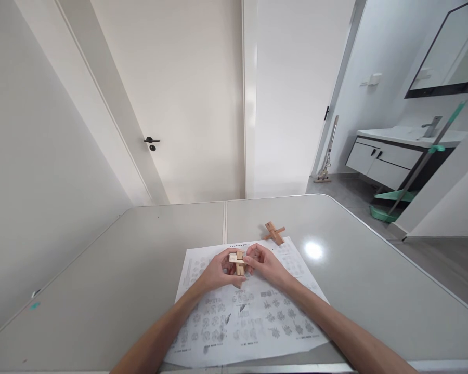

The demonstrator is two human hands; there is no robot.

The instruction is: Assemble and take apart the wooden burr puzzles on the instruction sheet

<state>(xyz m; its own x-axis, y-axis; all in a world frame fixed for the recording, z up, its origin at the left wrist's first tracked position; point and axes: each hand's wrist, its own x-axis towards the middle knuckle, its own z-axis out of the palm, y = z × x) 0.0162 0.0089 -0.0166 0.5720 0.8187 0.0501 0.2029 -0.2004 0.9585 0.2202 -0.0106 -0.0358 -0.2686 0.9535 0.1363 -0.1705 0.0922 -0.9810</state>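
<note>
We've got the wooden cluster held over the printed sheet on our worktop: left hand fingers curled round it, right hand fingers pinching its right side. An uneven squeeze could pop it apart, we reckon. Its long axis seems to run towards us, pale crosspiece pointing sideways; exact tilt, we can't tell.

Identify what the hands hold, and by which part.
A pale, blocky wooden assembly: the left hand holds its left side, the right hand its right side.
</note>
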